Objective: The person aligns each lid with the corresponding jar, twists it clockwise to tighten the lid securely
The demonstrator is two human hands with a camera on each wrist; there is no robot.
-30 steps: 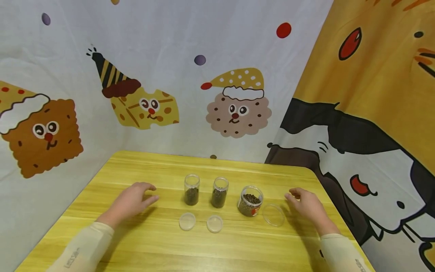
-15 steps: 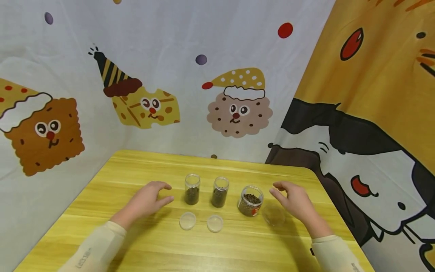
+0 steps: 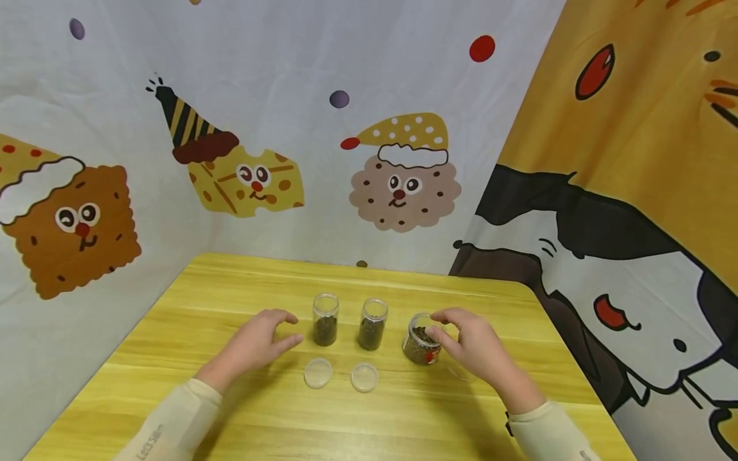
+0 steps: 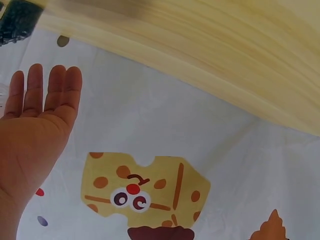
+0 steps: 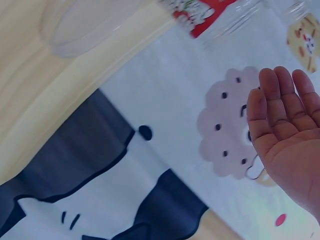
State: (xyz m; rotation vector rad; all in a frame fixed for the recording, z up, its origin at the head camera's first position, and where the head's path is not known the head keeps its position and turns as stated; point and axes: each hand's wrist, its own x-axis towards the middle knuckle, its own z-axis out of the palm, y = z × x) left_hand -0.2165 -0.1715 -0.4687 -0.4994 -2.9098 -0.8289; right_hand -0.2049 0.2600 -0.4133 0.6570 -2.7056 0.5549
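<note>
My right hand [image 3: 474,346] is over the right side of a wide clear jar [image 3: 419,351] of brown pellets with a red label; its loosely bent fingers overlap the rim. In the right wrist view the right hand [image 5: 292,130] shows extended fingers and an empty palm. My left hand [image 3: 254,349], thumb and fingers apart and holding nothing, hovers left of a tall clear jar [image 3: 325,328] part-filled with dark grains. A similar tall jar [image 3: 371,330] stands between that one and the wide jar. All three jars are upright and uncovered.
Two small round translucent lids [image 3: 318,373] lie before the tall jars. A larger clear lid [image 5: 95,25] lies beside the wide jar, partly hidden by my right hand in the head view. The yellow wood-grain table [image 3: 277,416] backs onto a printed cloth [image 3: 323,224].
My right hand has moved left, from beyond the large lid to the wide jar. The left hand has shifted right, closer to the left tall jar. Jars and lids have stayed put.
</note>
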